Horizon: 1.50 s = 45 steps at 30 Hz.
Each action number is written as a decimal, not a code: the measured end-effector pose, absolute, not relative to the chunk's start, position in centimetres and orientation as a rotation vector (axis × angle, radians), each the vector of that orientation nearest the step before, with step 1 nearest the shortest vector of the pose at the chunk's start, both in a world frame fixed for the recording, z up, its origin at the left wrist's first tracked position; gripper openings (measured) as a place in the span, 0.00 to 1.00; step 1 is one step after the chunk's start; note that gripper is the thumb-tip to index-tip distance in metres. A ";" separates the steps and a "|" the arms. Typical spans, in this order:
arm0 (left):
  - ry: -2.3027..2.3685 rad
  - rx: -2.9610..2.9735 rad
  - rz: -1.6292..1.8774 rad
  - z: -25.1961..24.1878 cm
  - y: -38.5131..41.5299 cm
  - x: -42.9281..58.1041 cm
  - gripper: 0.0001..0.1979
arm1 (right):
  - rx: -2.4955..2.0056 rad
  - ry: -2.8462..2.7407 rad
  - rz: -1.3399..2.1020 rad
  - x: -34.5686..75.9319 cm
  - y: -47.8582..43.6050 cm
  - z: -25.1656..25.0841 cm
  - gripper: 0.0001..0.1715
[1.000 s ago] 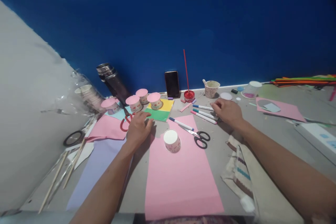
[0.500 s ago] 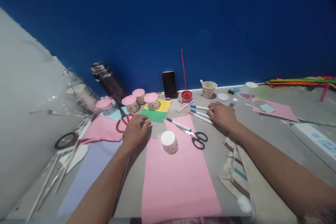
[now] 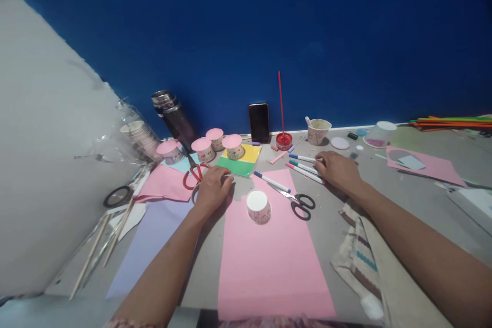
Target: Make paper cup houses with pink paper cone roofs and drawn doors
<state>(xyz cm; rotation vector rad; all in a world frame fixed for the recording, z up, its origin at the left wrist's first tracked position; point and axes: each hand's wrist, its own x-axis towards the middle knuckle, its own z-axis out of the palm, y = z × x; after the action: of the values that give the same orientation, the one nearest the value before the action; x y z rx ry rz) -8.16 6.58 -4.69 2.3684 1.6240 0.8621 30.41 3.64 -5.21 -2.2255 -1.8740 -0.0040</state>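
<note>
My left hand (image 3: 213, 187) rests on the table beside red-handled scissors (image 3: 195, 175), fingers loosely bent and apart, holding nothing that I can see. My right hand (image 3: 340, 169) lies at the ends of several markers (image 3: 307, 171), its fingers loosely spread and touching or nearly touching them. Between the hands, an upturned paper cup (image 3: 258, 207) stands on a long pink sheet (image 3: 269, 266). Black-handled scissors (image 3: 302, 205) and a blue-capped marker (image 3: 272, 182) lie by the sheet's far right edge. Several cups topped with pink discs (image 3: 232, 142) stand beyond my left hand.
A dark flask (image 3: 175, 120) and stacked cups in plastic (image 3: 138, 136) stand at the back left. A phone (image 3: 259, 123) leans on the blue wall near a red pot with a stick (image 3: 284, 141). Cloth (image 3: 361, 261) lies under my right forearm; wooden sticks (image 3: 90, 256) lie left.
The whole view has turned slightly left, so everything appears farther right. Both hands stay at about the same places on the table, and no object has visibly been moved.
</note>
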 end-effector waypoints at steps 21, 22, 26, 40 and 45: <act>1.204 2.357 0.809 2.5 -2.2 -5.6 0.17 | -2.033 -1.905 -0.018 30.3 3.6 -5.5 0.19; 1.226 2.371 0.784 2.3 -2.5 -5.2 0.18 | -2.030 -1.908 -0.013 30.3 3.6 -5.6 0.19; 1.303 2.380 0.637 1.7 -2.0 -4.3 0.25 | -2.023 -1.924 -0.011 30.1 3.6 -5.6 0.19; 1.511 2.632 0.429 1.1 -1.9 -1.9 0.14 | -1.941 -1.959 0.011 30.5 3.9 -6.4 0.19; 1.516 2.661 0.590 2.9 -0.8 -4.8 0.13 | -1.927 -1.979 0.041 30.6 3.8 -6.4 0.18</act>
<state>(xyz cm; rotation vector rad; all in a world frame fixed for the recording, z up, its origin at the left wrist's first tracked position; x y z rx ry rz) -4.80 -0.83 2.87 2.6605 1.5155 0.5904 30.60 3.82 -6.37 -1.9274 -1.9794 0.0415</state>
